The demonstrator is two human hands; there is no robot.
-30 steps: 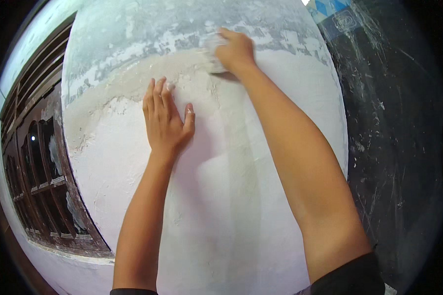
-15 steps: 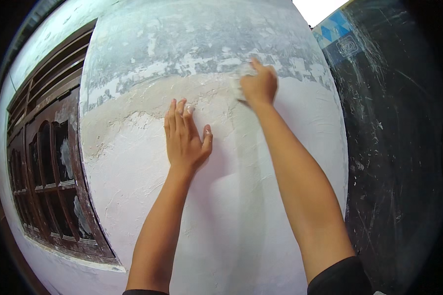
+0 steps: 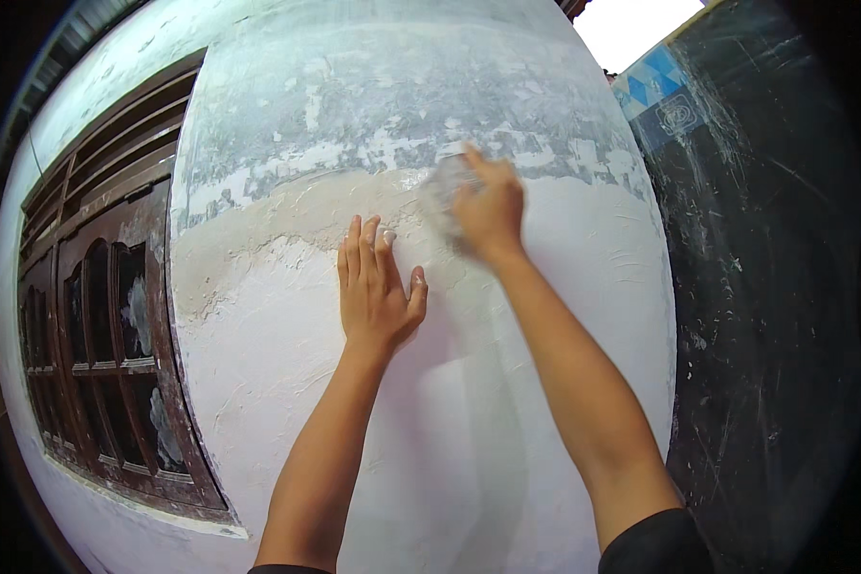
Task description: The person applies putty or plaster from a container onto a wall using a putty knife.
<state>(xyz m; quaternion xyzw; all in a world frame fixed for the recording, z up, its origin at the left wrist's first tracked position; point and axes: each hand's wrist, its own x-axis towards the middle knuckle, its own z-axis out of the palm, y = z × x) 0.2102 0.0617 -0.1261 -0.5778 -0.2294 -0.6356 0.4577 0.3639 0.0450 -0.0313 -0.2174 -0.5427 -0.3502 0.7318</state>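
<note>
My left hand (image 3: 378, 297) lies against the white plastered wall (image 3: 249, 354), fingers apart and pointing up, with a white smear on a fingertip. Higher and to its right, my right hand (image 3: 488, 206) grips a flat, grey-white tool (image 3: 442, 187), blurred by motion, against the wall, index finger extended over it. Its exact kind is unclear. The tool is at a rough beige band of plaster (image 3: 297, 206), just below a mottled grey upper strip (image 3: 335, 86) with white flakes.
A dark brown wooden window (image 3: 105, 364) with louvres above and glazed panels fills the left. A dark, scuffed surface (image 3: 756, 335) with a blue patterned patch (image 3: 652, 72) stands on the right. A bright opening (image 3: 631, 24) shows at top right.
The view has tilted upward, so the wall and both hands appear lower. My right hand moved rightward, then back left, with the tool; my left hand keeps its place on the wall.
</note>
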